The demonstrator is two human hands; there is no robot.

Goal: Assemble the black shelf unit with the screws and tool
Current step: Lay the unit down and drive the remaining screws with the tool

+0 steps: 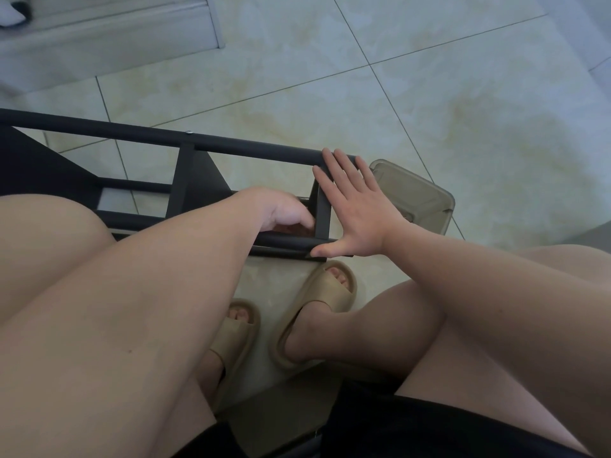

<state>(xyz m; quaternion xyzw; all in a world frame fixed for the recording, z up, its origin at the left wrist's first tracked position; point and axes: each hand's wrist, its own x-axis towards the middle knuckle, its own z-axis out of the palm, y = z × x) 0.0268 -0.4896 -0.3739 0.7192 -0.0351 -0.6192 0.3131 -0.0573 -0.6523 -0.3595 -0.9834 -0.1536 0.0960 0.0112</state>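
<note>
The black shelf unit (251,146) lay on its side on the tiled floor (429,94), its tubular frame running from the 9 o'clock edge of the view in to the centre, with its left part cut off by the picture edge and partly covered by a bare knee. A small silver screw (188,131) sat on the upper tube, towards 11 o'clock from the centre; its head was too small to make out in detail. The right hand (357,209) was flat with straight, spread fingers, pressed against the end of the frame just at 3 o'clock of centre, its fingertips on the upper tube and its thumb lying along the lower tube. The left hand (284,209) reached into the frame's end bay beside it, at 9 o'clock of the right hand, bent down at the wrist; its fingers curled out of sight behind the palm and the dark bars, so whether it gripped anything could not be told. A translucent brownish plastic container (416,193) stood just beyond the right hand at 3 o'clock, partly hidden by it. At 6 o'clock of the hands, a beige sandal (317,305) and a second sandal (234,335) rested on the floor, the second half covered by the left forearm. A pale ledge (115,38) crossed the 11 o'clock corner, blurred, and black shorts (396,424) filled the 6 o'clock edge.
</note>
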